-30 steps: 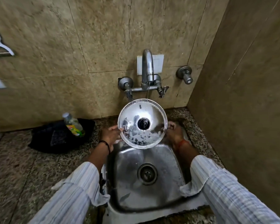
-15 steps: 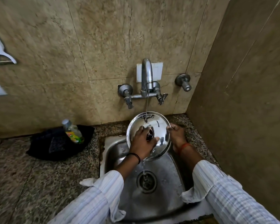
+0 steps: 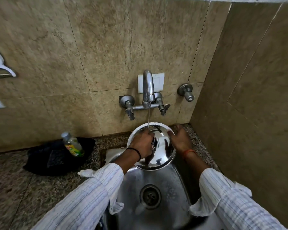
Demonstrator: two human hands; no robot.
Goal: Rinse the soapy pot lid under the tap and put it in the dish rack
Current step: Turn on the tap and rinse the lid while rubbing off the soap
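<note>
A shiny steel pot lid is held tilted over the sink, with its top side facing me. My left hand is closed around the dark knob at the lid's middle. My right hand lies on the lid's right part with its fingers spread towards the far rim, slightly blurred. A thin stream of water falls from the tap onto the lid's far edge beside my left fingers. No dish rack is in view.
A plastic bottle of yellow-green liquid stands on a black cloth on the granite counter to the left. The drain sits below the lid. A separate valve sticks out of the back wall, and a tiled side wall closes in the right.
My left hand has left the lid's rim and taken the knob. The lid has come down closer to the sink, under the stream. My right hand has slid from the rim onto the lid's face.
</note>
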